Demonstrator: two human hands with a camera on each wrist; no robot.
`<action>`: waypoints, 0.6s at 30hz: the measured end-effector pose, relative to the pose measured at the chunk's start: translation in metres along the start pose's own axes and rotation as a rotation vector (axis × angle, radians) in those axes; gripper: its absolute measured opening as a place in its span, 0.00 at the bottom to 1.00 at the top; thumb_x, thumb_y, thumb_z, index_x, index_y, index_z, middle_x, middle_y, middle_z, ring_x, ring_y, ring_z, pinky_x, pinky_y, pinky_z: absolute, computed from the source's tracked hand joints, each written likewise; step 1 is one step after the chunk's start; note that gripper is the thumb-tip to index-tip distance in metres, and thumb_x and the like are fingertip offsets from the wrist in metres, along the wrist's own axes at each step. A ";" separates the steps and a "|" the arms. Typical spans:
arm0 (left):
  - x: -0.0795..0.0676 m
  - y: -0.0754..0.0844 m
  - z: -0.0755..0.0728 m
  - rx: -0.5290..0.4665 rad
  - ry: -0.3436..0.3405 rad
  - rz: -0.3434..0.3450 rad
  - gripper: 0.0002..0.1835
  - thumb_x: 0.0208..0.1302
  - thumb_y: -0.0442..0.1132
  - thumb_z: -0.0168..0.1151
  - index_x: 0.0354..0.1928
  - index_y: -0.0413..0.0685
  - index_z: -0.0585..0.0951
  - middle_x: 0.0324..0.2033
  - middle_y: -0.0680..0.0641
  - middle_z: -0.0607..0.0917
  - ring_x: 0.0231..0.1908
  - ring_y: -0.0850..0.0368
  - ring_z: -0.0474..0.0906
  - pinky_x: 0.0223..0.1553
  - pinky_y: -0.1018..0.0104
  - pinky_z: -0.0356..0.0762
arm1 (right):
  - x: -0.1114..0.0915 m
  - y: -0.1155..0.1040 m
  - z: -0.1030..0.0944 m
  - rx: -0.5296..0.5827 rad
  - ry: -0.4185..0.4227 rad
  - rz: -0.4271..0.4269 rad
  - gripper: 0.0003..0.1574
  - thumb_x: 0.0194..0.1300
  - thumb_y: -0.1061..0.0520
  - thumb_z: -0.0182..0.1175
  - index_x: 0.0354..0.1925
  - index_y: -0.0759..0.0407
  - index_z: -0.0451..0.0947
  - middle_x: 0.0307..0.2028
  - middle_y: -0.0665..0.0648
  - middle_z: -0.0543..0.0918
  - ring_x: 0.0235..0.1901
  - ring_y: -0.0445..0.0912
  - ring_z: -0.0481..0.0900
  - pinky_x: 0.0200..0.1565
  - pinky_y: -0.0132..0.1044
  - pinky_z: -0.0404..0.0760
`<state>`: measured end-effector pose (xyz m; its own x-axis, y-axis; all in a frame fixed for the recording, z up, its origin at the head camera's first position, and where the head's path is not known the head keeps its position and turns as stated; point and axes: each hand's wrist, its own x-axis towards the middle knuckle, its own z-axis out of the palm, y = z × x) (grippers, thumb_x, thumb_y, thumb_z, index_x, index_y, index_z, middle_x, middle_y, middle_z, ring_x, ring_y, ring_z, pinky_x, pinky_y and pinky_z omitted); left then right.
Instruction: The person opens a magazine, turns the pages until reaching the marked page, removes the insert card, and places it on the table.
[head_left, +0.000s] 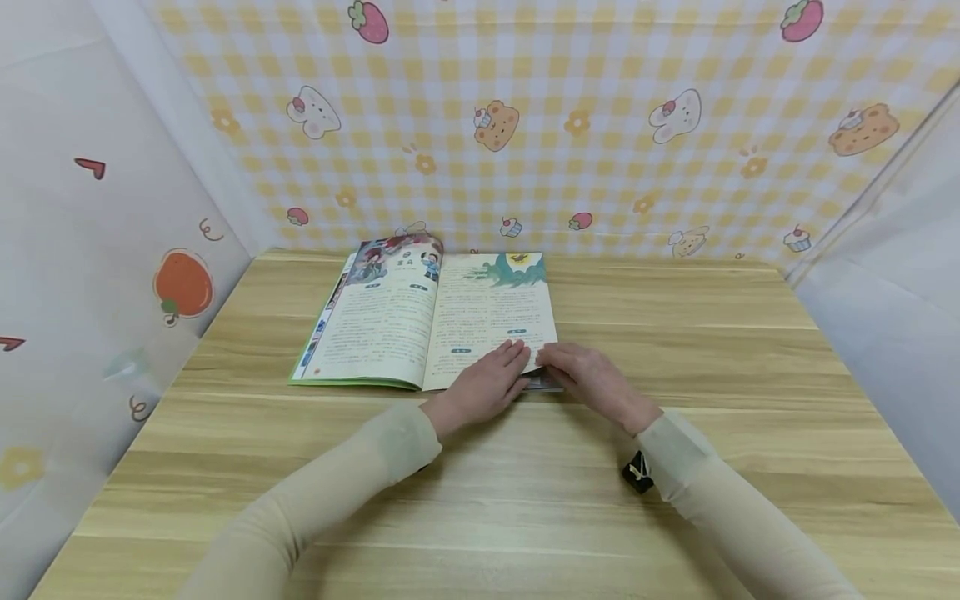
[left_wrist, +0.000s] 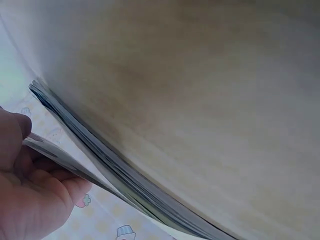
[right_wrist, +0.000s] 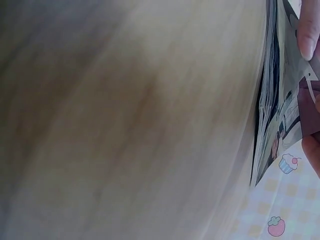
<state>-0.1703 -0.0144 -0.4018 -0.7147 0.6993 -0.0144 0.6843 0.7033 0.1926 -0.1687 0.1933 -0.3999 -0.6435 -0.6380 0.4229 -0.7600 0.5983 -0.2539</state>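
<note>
An open magazine (head_left: 382,329) lies on the table with printed text and coloured pictures on both sides. My left hand (head_left: 483,387) reaches over the lower edge of its right-hand page (head_left: 491,300). In the left wrist view, this hand (left_wrist: 35,175) holds the page edge between thumb and fingers. At the lower right corner, my right hand (head_left: 592,383) pinches the same page, which is raised off the darker sheet (head_left: 543,381) below. Fingers (right_wrist: 307,32) show around the lifted page in the right wrist view. The magazine's stacked sheets (left_wrist: 115,160) appear edge-on.
The wooden table (head_left: 712,333) extends to both sides of the magazine. Behind it hangs a checked cloth (head_left: 585,75) with cartoon prints, and a white printed sheet (head_left: 97,250) stands at the left. A small black object (head_left: 637,473) shows beside the right sleeve (head_left: 678,454).
</note>
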 end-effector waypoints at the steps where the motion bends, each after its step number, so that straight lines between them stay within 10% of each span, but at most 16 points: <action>1: 0.001 0.001 0.000 0.006 0.006 -0.001 0.27 0.74 0.46 0.42 0.68 0.36 0.61 0.68 0.38 0.63 0.69 0.47 0.56 0.69 0.59 0.54 | 0.000 0.000 0.000 0.001 0.003 0.000 0.15 0.55 0.68 0.65 0.43 0.64 0.81 0.44 0.60 0.84 0.47 0.52 0.82 0.48 0.42 0.80; 18: 0.005 0.002 -0.006 0.011 0.085 -0.039 0.25 0.73 0.41 0.44 0.68 0.38 0.63 0.66 0.40 0.67 0.67 0.48 0.62 0.66 0.59 0.61 | -0.001 0.003 0.003 -0.006 0.160 0.026 0.15 0.53 0.70 0.65 0.42 0.65 0.81 0.44 0.63 0.84 0.47 0.55 0.81 0.48 0.46 0.80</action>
<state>-0.1730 -0.0101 -0.3959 -0.7502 0.6583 0.0620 0.6569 0.7315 0.1828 -0.1706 0.1939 -0.4033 -0.6397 -0.5371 0.5499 -0.7425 0.6168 -0.2612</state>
